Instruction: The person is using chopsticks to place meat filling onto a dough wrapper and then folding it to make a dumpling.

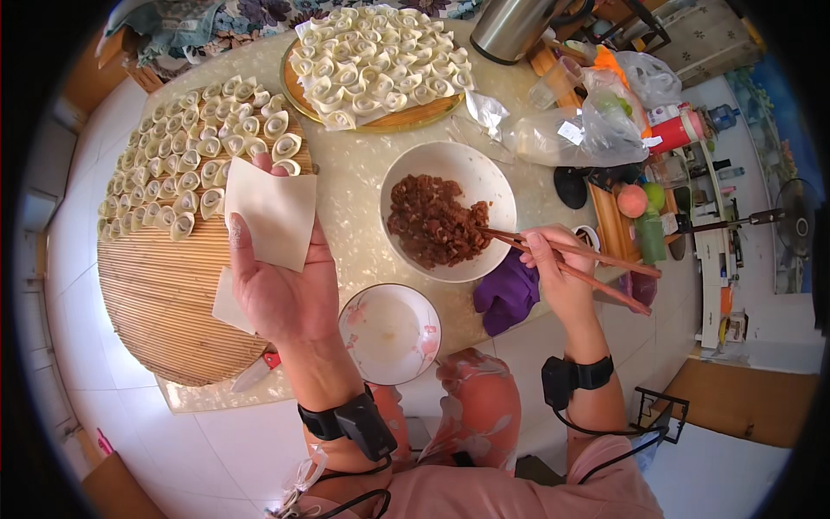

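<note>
A square dough wrapper (272, 214) lies across the palm and fingers of my left hand (285, 298), its thumb along one edge. More wrapper (231, 301) shows partly beneath that hand, on a round slatted mat (175, 292). My right hand (557, 266) grips a pair of wooden chopsticks (603, 259). Their tips touch brown minced filling (434, 220) inside a white bowl (496, 188). Rows of folded wontons (188, 162) cover the mat's far part. Nearer me, a flower-patterned plate (389, 334) holds what looks like a little liquid.
A round tray (373, 123) bears more wontons at the table's far side, beside a steel kettle (512, 29). Plastic bags (583, 136) lie to the right. A purple cloth (509, 292) sits by the bowl. A red-handled knife (256, 371) pokes out near the mat.
</note>
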Demonstrator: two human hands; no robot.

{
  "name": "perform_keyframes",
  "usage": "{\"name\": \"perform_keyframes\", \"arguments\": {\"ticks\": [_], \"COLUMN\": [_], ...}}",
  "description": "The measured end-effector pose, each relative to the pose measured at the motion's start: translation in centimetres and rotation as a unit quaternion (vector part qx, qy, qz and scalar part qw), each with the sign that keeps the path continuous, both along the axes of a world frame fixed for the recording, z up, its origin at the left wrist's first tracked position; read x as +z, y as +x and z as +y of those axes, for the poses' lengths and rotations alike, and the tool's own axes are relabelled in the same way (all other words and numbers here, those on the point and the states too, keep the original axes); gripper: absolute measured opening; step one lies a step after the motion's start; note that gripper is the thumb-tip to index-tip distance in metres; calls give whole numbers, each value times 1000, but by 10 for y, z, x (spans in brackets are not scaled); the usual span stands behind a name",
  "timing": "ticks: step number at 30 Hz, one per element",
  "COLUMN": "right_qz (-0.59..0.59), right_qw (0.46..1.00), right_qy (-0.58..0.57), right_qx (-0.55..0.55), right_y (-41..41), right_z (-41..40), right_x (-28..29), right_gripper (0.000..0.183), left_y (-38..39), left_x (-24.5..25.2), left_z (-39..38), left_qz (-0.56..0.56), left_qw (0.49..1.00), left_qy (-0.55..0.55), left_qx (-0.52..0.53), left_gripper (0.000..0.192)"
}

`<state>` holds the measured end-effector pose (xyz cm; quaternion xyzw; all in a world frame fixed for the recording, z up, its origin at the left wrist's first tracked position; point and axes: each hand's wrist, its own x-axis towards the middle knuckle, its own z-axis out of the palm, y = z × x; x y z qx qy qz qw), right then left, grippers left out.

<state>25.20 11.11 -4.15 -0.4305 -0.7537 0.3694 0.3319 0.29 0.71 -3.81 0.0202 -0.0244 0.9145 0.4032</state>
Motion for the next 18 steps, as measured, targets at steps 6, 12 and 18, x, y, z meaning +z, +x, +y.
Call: {"name": "perform_keyframes", "arguments": {"ticks": [6, 12, 18], "right_qz": [-21, -36, 41], "right_qw": [998, 998, 995], "right_qy": [-24, -11, -72], "right_qx": [48, 59, 53], "right_y": [-2, -5, -24], "right_z": [3, 6, 4], "right_x": [3, 16, 11], "right_gripper": [13, 12, 13], "left_y": [0, -2, -4], "left_x": [1, 1, -3], "left_z": [1, 1, 1], "left_qz": [-8, -25, -22], "left_qw": [1000, 999, 999], "left_qy": [-12, -19, -17], "left_qx": [7, 12, 17], "left_gripper": [48, 48, 48]}}
